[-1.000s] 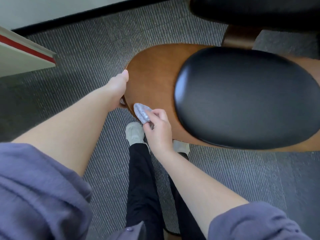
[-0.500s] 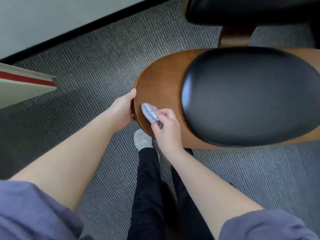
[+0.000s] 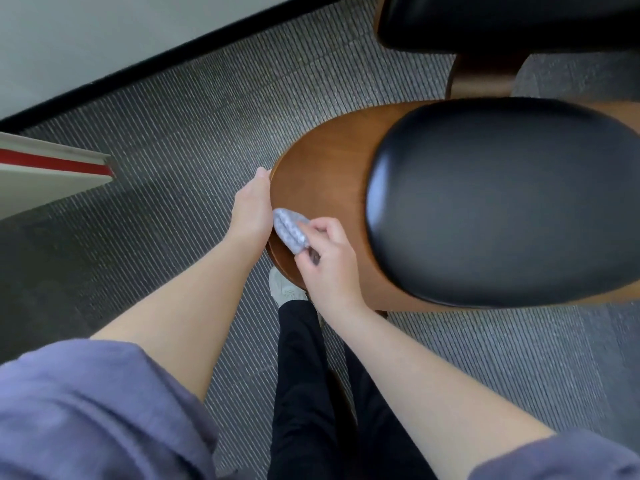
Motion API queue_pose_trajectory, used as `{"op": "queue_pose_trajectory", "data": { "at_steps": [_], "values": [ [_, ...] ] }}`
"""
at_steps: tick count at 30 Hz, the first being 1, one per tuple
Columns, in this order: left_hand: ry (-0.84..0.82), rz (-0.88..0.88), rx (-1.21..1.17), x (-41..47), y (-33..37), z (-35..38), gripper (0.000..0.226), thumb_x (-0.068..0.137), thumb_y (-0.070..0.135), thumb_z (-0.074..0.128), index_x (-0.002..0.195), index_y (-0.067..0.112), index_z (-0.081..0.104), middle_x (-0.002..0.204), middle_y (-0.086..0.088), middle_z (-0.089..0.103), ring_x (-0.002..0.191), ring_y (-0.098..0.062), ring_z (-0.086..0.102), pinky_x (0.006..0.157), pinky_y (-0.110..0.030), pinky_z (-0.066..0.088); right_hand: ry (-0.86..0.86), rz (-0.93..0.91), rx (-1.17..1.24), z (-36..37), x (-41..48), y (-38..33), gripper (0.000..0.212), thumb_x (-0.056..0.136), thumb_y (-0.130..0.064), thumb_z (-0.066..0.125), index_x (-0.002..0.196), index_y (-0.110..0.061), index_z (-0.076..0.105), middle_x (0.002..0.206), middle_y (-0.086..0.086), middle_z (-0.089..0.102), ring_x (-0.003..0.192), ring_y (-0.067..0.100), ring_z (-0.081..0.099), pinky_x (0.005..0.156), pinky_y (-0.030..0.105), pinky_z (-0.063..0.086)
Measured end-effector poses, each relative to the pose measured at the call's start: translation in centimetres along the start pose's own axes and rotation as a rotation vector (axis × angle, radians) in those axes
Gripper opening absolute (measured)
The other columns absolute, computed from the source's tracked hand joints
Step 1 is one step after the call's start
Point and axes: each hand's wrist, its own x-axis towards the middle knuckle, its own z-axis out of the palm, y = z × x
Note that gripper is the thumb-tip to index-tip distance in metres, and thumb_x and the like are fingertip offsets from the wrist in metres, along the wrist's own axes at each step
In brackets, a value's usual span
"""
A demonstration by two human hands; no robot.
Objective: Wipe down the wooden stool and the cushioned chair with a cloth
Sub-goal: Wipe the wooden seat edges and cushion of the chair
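The cushioned chair has a brown wooden seat shell [image 3: 318, 181] topped by a glossy black cushion [image 3: 502, 202]. My right hand [image 3: 329, 265] pinches a small folded grey cloth [image 3: 289, 229] and holds it against the left end of the wooden shell. My left hand [image 3: 251, 209] grips that same left edge, thumb on top; its fingers are hidden under the rim. The cloth lies right beside my left hand. The chair's black backrest [image 3: 502, 22] shows at the top.
Grey ribbed carpet [image 3: 180, 133] covers the floor. A white panel with a red stripe [image 3: 52, 164] juts in at the left. A wall with a black baseboard [image 3: 173, 53] runs along the top left. My legs and a pale shoe [image 3: 285, 289] stand below the seat edge.
My right hand has slid the cloth leftward along the wooden edge until it meets my left hand. The left hand keeps its hold on the rim. My view has shifted slightly.
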Motion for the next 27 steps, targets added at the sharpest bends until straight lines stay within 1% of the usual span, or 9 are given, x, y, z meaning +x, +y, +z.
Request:
{"op": "queue_pose_trajectory", "data": {
  "at_steps": [2,4,7,11,13,15,19,23,27],
  "values": [
    [0.026,0.005,-0.004,-0.1,0.0,0.1,0.038,0.099,0.041,0.03,0.083,0.029,0.062,0.094,0.006,0.067,0.089,-0.013,0.061,0.091,-0.034,0.047,0.005,0.009,0.004,-0.2,0.5,-0.1,0.015,0.083,-0.002,0.062,0.096,-0.006,0.071,0.096,0.001,0.055,0.07,0.01,0.05,0.065,0.022,0.043],
    [0.045,0.026,0.024,-0.2,0.0,0.0,0.041,0.1,0.042,0.028,0.088,0.035,0.066,0.099,0.006,0.068,0.094,-0.013,0.062,0.097,-0.035,0.047,0.063,0.053,-0.011,0.1,3.9,0.0,0.01,0.081,-0.003,0.062,0.087,-0.004,0.07,0.094,0.004,0.056,0.072,0.013,0.052,0.068,0.026,0.045],
    [0.056,0.084,0.071,-0.4,-0.2,0.0,0.046,0.102,0.041,0.024,0.086,0.04,0.067,0.101,0.005,0.069,0.093,-0.012,0.062,0.092,-0.032,0.046,0.08,0.093,-0.056,0.2,7.9,0.2,0.013,0.083,-0.005,0.06,0.09,-0.004,0.07,0.096,0.005,0.055,0.08,0.016,0.055,0.074,0.035,0.049],
    [0.081,0.061,0.068,-0.6,0.3,0.1,0.047,0.101,0.04,0.026,0.119,0.025,0.067,0.12,-0.002,0.066,0.11,-0.019,0.059,0.104,-0.04,0.042,0.038,0.045,-0.02,0.1,5.2,-0.1,0.012,0.083,-0.004,0.062,0.089,-0.007,0.071,0.094,0.005,0.055,0.078,0.016,0.054,0.07,0.031,0.048],
    [0.087,0.077,0.081,-0.5,0.3,0.2,0.049,0.101,0.038,0.025,0.117,0.02,0.068,0.114,0.0,0.067,0.101,-0.015,0.061,0.095,-0.033,0.046,0.041,0.049,-0.025,0.0,6.4,-0.2,0.011,0.084,-0.004,0.061,0.088,-0.007,0.071,0.094,0.005,0.054,0.076,0.016,0.054,0.07,0.03,0.047],
    [0.091,0.112,0.106,-0.3,-0.1,0.2,0.05,0.103,0.036,0.024,0.105,0.018,0.07,0.096,0.005,0.066,0.08,-0.007,0.057,0.075,-0.025,0.044,0.064,0.067,-0.078,-0.2,9.9,-0.1,0.013,0.085,-0.007,0.059,0.091,-0.008,0.071,0.094,0.004,0.053,0.077,0.016,0.054,0.073,0.031,0.047],
    [0.09,0.144,0.139,-0.2,-0.2,0.2,0.051,0.103,0.033,0.02,0.098,0.019,0.069,0.082,0.013,0.059,0.073,-0.002,0.051,0.074,-0.025,0.04,0.057,0.103,-0.158,-0.6,12.7,0.8,0.016,0.089,-0.01,0.054,0.097,-0.011,0.068,0.095,-0.001,0.048,0.076,0.012,0.05,0.069,0.024,0.043],
    [0.113,0.144,0.156,-0.6,0.2,0.5,0.049,0.104,0.027,0.021,0.07,0.026,0.055,0.076,0.012,0.058,0.063,-0.002,0.048,0.059,-0.019,0.036,0.02,0.094,-0.134,-0.3,8.8,1.8,0.013,0.089,-0.011,0.057,0.093,-0.007,0.069,0.095,-0.002,0.05,0.076,0.014,0.054,0.071,0.027,0.047],
    [0.119,0.178,0.151,-0.4,-0.1,0.5,0.049,0.104,0.027,0.021,0.071,0.026,0.057,0.072,0.012,0.057,0.055,0.004,0.05,0.049,-0.009,0.037,0.036,0.146,-0.155,-1.0,13.1,0.7,0.014,0.092,-0.011,0.052,0.089,-0.017,0.064,0.096,0.001,0.048,0.071,0.007,0.047,0.067,0.018,0.036]
  ]
}}
